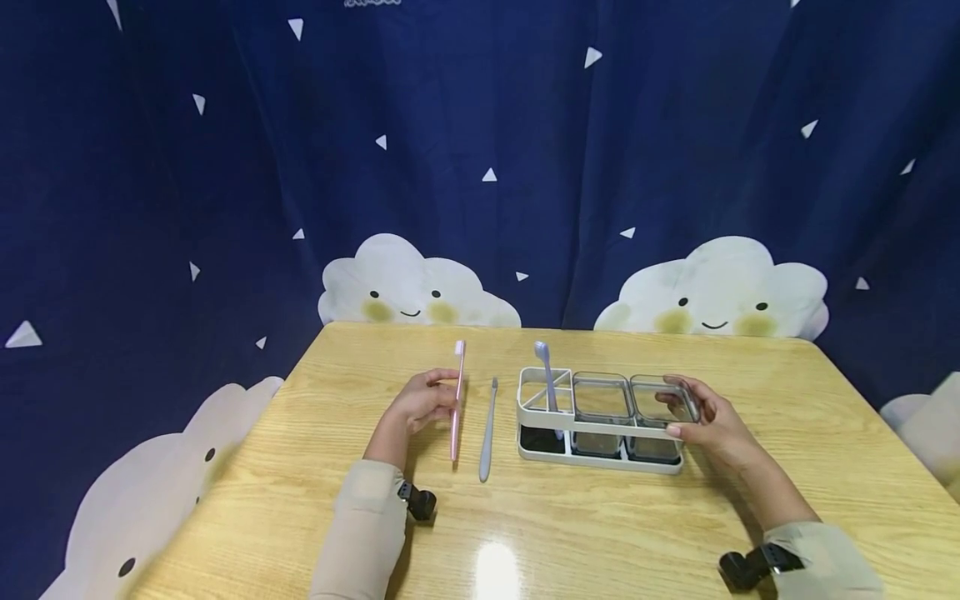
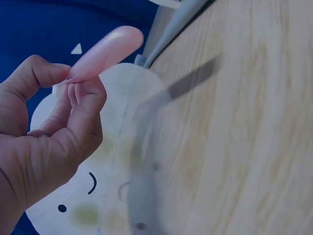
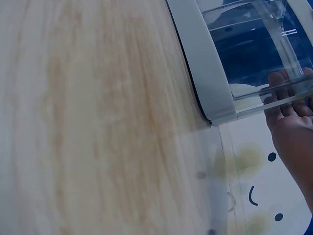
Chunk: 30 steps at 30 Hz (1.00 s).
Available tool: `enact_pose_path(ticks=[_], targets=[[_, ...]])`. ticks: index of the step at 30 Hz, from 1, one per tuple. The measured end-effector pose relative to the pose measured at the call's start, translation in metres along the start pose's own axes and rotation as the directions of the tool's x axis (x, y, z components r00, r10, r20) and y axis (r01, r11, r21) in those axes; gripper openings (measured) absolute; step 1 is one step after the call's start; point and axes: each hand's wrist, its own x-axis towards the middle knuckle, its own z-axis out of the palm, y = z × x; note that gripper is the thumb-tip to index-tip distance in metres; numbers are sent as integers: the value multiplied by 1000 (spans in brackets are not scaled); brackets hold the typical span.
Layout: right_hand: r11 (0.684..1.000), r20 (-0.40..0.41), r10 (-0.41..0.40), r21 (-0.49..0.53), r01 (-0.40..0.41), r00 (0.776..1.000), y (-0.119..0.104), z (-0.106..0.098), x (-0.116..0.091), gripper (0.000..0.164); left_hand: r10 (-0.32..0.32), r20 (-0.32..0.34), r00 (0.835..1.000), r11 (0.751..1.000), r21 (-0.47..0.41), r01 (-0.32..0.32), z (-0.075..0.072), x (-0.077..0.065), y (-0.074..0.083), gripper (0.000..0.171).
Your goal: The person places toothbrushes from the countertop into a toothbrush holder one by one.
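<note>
My left hand [image 1: 422,400] pinches a pink toothbrush [image 1: 456,417] between thumb and fingers, its bristle end pointing to the back. In the left wrist view, the rounded pink handle end [image 2: 110,51] sticks out past the fingertips. Just right of it, a grey toothbrush [image 1: 487,442] lies on the table. A white toothbrush holder [image 1: 600,427] stands further right, with a purple toothbrush [image 1: 550,379] upright in its divided left section. My right hand [image 1: 717,423] grips the holder's right end, thumb at the front and fingers behind; the right wrist view shows these fingers through the clear plastic [image 3: 254,98].
Two clear square cups sit side by side in the holder, a middle cup [image 1: 602,398] and a right cup [image 1: 651,400]. The wooden table [image 1: 570,533] ends at a dark blue curtain [image 1: 480,100] with printed clouds.
</note>
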Motion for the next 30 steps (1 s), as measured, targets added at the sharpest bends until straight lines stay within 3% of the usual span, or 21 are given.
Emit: enact_pose_path(ticks=[9, 19, 30], targets=[[1000, -3, -14, 4, 14, 1000, 1, 0, 2, 66, 21, -29, 999, 998, -52, -22, 10, -2, 8, 53], [1000, 3, -15, 26, 14, 1000, 2, 0, 0, 66, 144, -64, 987, 978, -144, -152, 27, -5, 20, 44], [1000, 1, -10, 5, 10, 1000, 1, -1, 0, 66, 186, -98, 978, 971, -136, -198, 39, -8, 32, 40]])
